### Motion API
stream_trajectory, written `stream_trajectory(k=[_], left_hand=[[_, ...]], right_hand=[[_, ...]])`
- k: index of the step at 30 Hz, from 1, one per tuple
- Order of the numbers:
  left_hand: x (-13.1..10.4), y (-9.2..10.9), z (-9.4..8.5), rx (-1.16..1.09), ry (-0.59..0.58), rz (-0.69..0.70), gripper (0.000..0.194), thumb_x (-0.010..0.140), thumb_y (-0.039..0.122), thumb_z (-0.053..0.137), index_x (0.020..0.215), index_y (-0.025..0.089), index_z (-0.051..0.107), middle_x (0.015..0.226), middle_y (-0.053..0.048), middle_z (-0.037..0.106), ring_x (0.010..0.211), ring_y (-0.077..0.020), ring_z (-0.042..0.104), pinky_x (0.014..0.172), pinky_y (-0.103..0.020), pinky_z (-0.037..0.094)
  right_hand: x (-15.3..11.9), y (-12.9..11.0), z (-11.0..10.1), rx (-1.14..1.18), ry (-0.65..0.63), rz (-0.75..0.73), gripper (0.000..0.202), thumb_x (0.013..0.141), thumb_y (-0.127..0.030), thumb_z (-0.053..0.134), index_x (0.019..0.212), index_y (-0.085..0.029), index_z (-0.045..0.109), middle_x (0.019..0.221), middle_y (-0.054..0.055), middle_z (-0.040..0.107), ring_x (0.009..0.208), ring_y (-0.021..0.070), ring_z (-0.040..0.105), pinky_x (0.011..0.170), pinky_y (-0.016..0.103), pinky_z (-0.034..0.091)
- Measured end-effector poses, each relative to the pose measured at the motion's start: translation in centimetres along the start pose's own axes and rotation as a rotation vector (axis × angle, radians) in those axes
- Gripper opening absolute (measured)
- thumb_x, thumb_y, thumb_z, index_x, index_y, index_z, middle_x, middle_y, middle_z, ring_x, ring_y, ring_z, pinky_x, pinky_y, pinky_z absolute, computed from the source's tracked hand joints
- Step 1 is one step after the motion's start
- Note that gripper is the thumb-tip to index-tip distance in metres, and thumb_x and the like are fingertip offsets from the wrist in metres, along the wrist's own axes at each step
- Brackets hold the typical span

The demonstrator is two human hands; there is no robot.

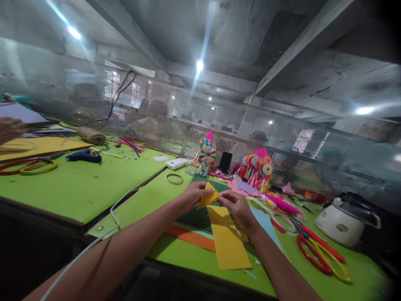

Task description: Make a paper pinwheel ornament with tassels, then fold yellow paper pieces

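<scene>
My left hand [193, 195] grips a small folded piece of yellow paper [208, 201], thumb on top. At its right corner, the fingers of my right hand [237, 206] are pinched together on the paper's edge. Below the hands lies a longer strip of yellow paper [231, 248], reaching toward the front of the table. A dark green sheet [193, 220] is under the hands, with an orange strip [189, 239] in front of it. Light blue paper [265, 223] shows beside my right wrist.
Red-and-yellow scissors [324, 259] and a white rice cooker [340, 223] stand to the right. Paper lanterns [207, 152], a phone [225, 162] and a white power bank [176, 163] are behind. A white cable [114, 217] crosses my left arm. Another person's hand [11, 128] is far left, near a blue glue gun [84, 156].
</scene>
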State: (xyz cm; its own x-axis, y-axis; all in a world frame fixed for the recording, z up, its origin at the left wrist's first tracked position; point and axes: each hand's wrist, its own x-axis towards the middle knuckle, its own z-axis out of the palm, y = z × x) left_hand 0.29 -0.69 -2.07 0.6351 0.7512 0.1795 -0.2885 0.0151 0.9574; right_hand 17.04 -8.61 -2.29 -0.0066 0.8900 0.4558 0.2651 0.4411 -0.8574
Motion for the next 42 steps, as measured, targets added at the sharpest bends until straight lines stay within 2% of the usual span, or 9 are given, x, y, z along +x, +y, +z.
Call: stream_trajectory(k=[4, 8, 13, 19, 24, 27, 32, 38, 42], left_hand=[[0.2, -0.7, 0.0, 0.031, -0.048, 0.01, 0.033, 0.061, 0.037, 0.075, 0.075, 0.012, 0.059, 0.07, -0.002, 0.063, 0.064, -0.0145, 0.06, 0.058, -0.022, 0.041], [0.3, -0.9, 0.3, 0.016, -0.041, 0.017, 0.034, 0.062, 0.037, 0.075, 0.077, 0.012, 0.059, 0.073, -0.004, 0.065, 0.066, -0.0154, 0.062, 0.061, -0.023, 0.044], [0.3, -1.0, 0.6, -0.036, -0.073, 0.008, 0.038, 0.063, 0.039, 0.075, 0.084, 0.011, 0.061, 0.079, -0.006, 0.066, 0.068, -0.0156, 0.063, 0.065, -0.026, 0.047], [0.6, -1.7, 0.3, 0.013, -0.13, -0.004, 0.038, 0.063, 0.04, 0.075, 0.086, 0.013, 0.062, 0.078, -0.005, 0.067, 0.066, -0.0179, 0.064, 0.061, -0.027, 0.046], [0.6, -1.3, 0.4, 0.104, -0.03, 0.004, 0.039, 0.056, 0.041, 0.078, 0.079, 0.011, 0.066, 0.074, -0.004, 0.067, 0.065, -0.014, 0.06, 0.059, -0.022, 0.042], [0.3, -1.0, 0.8, 0.113, -0.022, -0.01, 0.04, 0.054, 0.043, 0.078, 0.076, 0.011, 0.067, 0.071, -0.003, 0.066, 0.064, -0.0127, 0.058, 0.061, -0.022, 0.042], [-0.1, -1.0, 1.2, 0.16, -0.094, -0.051, 0.043, 0.054, 0.043, 0.078, 0.078, 0.009, 0.067, 0.072, -0.004, 0.066, 0.062, -0.0132, 0.057, 0.059, -0.022, 0.041], [-0.3, -1.0, 1.2, 0.138, -0.149, -0.111, 0.041, 0.057, 0.042, 0.076, 0.083, 0.011, 0.067, 0.076, -0.003, 0.066, 0.065, -0.0133, 0.057, 0.061, -0.023, 0.041], [-0.5, -0.1, 0.6, 0.168, -0.24, -0.196, 0.035, 0.056, 0.04, 0.078, 0.072, 0.011, 0.067, 0.064, -0.002, 0.063, 0.055, -0.0096, 0.053, 0.054, -0.02, 0.038]], right_hand=[[0.2, 0.6, 0.0, -0.074, 0.082, -0.014, 0.022, 0.076, -0.036, 0.063, 0.072, -0.015, 0.067, 0.063, 0.001, 0.061, 0.06, 0.0133, 0.054, 0.06, 0.025, 0.043], [0.3, 0.7, 0.3, -0.104, 0.146, -0.018, 0.019, 0.074, -0.035, 0.065, 0.072, -0.015, 0.067, 0.062, 0.001, 0.061, 0.058, 0.0126, 0.054, 0.056, 0.024, 0.043], [0.5, 0.6, 0.7, -0.022, 0.217, -0.026, 0.027, 0.071, -0.03, 0.068, 0.093, -0.016, 0.063, 0.067, -0.001, 0.061, 0.06, 0.0131, 0.058, 0.058, 0.025, 0.047], [0.5, 0.6, 0.7, -0.053, 0.213, -0.059, 0.026, 0.072, -0.027, 0.067, 0.095, -0.015, 0.062, 0.064, -0.002, 0.058, 0.057, 0.0117, 0.056, 0.057, 0.024, 0.047], [0.4, 0.5, 0.6, -0.038, 0.16, -0.029, 0.026, 0.073, -0.03, 0.066, 0.094, -0.015, 0.063, 0.065, -0.001, 0.059, 0.059, 0.0121, 0.055, 0.058, 0.024, 0.046], [0.4, 0.4, 0.4, -0.058, 0.137, -0.017, 0.023, 0.078, -0.036, 0.061, 0.086, -0.015, 0.064, 0.07, 0.001, 0.061, 0.063, 0.0127, 0.055, 0.059, 0.024, 0.046], [0.2, 0.1, 0.5, -0.298, 0.139, -0.021, 0.034, 0.08, -0.043, 0.055, 0.06, -0.015, 0.059, 0.05, -0.003, 0.049, 0.048, 0.0099, 0.043, 0.047, 0.022, 0.034], [0.1, -0.6, 0.7, -0.428, 0.188, -0.016, 0.033, 0.079, -0.04, 0.054, 0.057, -0.016, 0.055, 0.049, -0.003, 0.046, 0.048, 0.0093, 0.038, 0.047, 0.022, 0.03], [0.1, -0.7, 0.2, -0.474, 0.221, -0.056, 0.033, 0.08, -0.04, 0.053, 0.057, -0.016, 0.053, 0.052, -0.003, 0.044, 0.052, 0.01, 0.038, 0.048, 0.022, 0.029]])
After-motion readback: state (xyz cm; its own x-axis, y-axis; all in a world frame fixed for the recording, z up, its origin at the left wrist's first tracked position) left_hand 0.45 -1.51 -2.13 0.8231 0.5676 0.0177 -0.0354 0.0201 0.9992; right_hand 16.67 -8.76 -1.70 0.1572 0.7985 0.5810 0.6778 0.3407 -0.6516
